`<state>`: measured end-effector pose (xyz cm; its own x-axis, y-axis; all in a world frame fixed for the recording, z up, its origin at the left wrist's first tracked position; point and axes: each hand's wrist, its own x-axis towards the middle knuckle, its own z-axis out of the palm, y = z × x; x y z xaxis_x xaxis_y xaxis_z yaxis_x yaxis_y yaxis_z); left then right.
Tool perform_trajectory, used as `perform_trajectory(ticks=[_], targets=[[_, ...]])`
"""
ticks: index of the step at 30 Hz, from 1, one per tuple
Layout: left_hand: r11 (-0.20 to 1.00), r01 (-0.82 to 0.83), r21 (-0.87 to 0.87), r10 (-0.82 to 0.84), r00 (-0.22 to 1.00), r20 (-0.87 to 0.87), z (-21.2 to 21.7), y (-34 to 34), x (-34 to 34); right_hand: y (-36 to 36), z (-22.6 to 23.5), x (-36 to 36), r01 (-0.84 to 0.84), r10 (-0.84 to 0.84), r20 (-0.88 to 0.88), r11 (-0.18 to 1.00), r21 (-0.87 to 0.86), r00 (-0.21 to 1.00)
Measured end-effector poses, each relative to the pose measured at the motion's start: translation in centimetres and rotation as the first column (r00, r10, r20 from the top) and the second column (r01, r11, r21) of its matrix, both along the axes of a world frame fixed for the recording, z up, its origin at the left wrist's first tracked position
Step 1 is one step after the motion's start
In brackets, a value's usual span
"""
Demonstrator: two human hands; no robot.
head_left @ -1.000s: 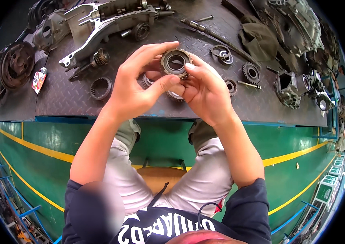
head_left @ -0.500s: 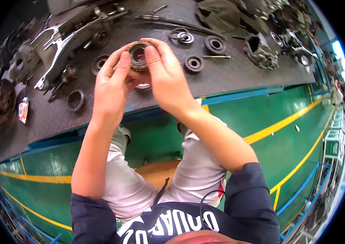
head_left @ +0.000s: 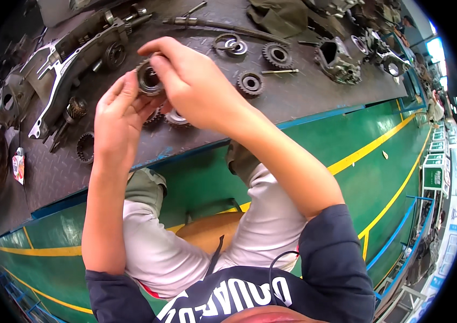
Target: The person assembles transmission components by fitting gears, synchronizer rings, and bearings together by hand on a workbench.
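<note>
Metal ring (head_left: pixel 145 82) — one, held between two bare hands above the bench (head_left: pixel 293 99), left of centre.
Left hand (head_left: pixel 116 116): fingers part-curled, thumb at the ring's left edge; right hand (head_left: pixel 195 86): thumb laid on the ring's right rim, index finger arched over its far side, undersides hidden. Near side, just beyond the wrists: a bright gear (head_left: pixel 178 119), partly covered; at left, a toothed collar (head_left: pixel 83 148), partly behind the left hand. Right of the hands: dark gear (head_left: pixel 250 83), larger gear (head_left: pixel 277 55), pin (head_left: pixel 280 71) between them. Far side: long shaft (head_left: pixel 220 26), cloth (head_left: pixel 279 17). Left: casing (head_left: pixel 62 75).
</note>
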<state>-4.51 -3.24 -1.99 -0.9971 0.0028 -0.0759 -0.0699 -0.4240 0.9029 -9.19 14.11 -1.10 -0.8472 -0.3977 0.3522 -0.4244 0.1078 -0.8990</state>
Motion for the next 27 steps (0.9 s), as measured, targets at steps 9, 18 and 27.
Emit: perform_trajectory(ticks=[9, 18, 27], targets=[[0.996, 0.007, -0.092, -0.005, 1.000, 0.020, 0.0, 1.6, 0.5, 1.9, 0.0, 1.3, -0.070, 0.170, 0.325, 0.953, -0.296, 0.930], [0.982, -0.096, -0.161, 0.079, 0.991, -0.110, 1.0, 1.1, 1.1, 1.1, 0.0, 1.6, -0.097, 0.245, 0.352, 0.916, -0.390, 0.903], [0.971, 0.037, 0.235, -0.063, 0.992, 0.108, -0.9, -0.7, 1.4, 2.4, -0.7, 1.2, -0.163, 0.163, 0.115, 0.987, -0.015, 0.980]])
